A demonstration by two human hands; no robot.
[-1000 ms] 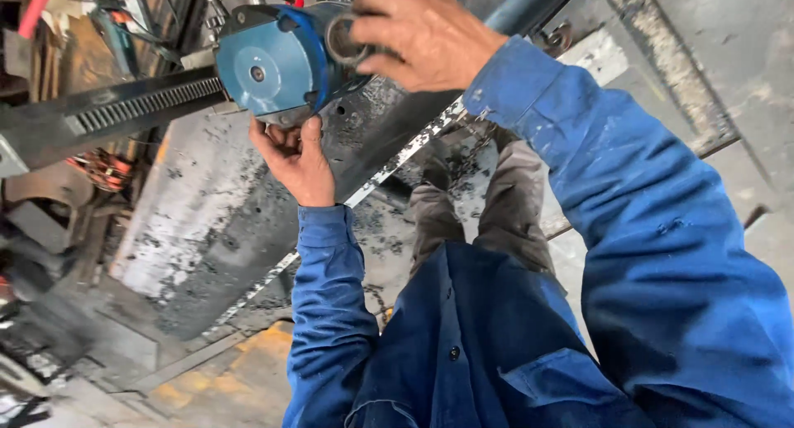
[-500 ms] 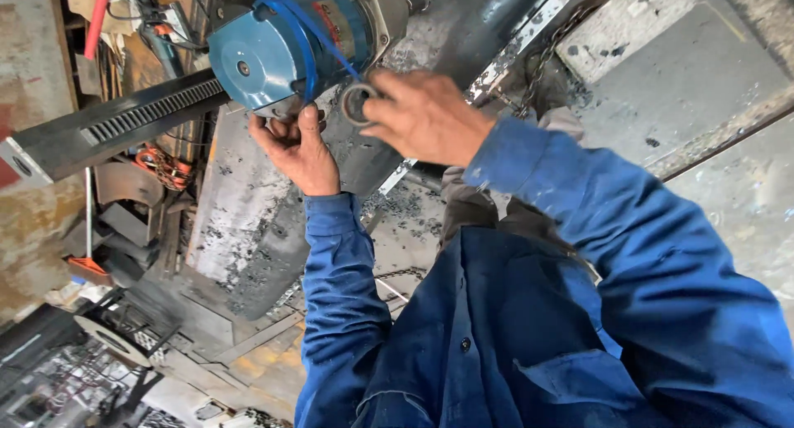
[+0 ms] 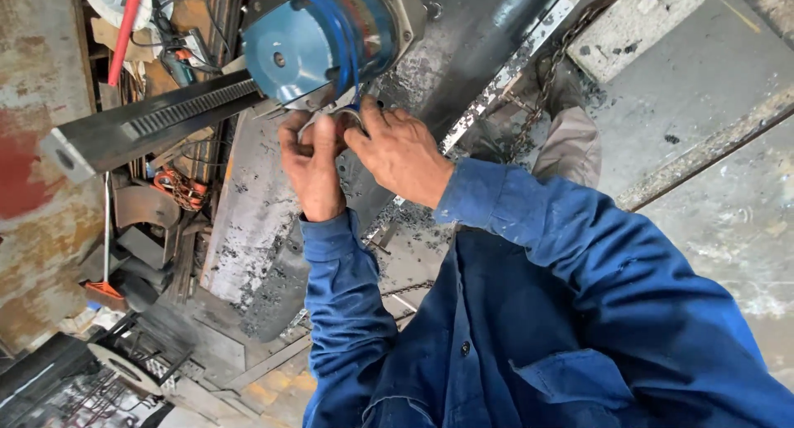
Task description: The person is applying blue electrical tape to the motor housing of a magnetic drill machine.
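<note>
Far left: one long grey steel bar with a toothed rack (image 3: 149,122) runs up toward the middle, its square end nearest the rusted wall. Beside it we count one red-handled rod (image 3: 126,33), one orange coil of cord (image 3: 169,184) and one orange-based tool (image 3: 105,293) among the scrap.

Centre top: one blue drill motor (image 3: 318,43), round cap facing us, with one blue cable (image 3: 347,39) looped over its body. We see no bit or cutter; that end is hidden.

Just under the motor we work with two hands. Our left hand (image 3: 314,167) has its fingers curled together, pinching a small pale metal piece (image 3: 335,118) at the motor's lower edge. Our right hand (image 3: 401,151) touches the left, fingertips closed on the same piece; how firmly it is gripped we cannot tell.

Progress, as we judge it: the motor sits mounted and the piece is at its underside, but both hands are on it, so the fitting looks unfinished.

Right: one dark steel beam (image 3: 488,43), one chain (image 3: 538,93), concrete floor (image 3: 703,147).
</note>
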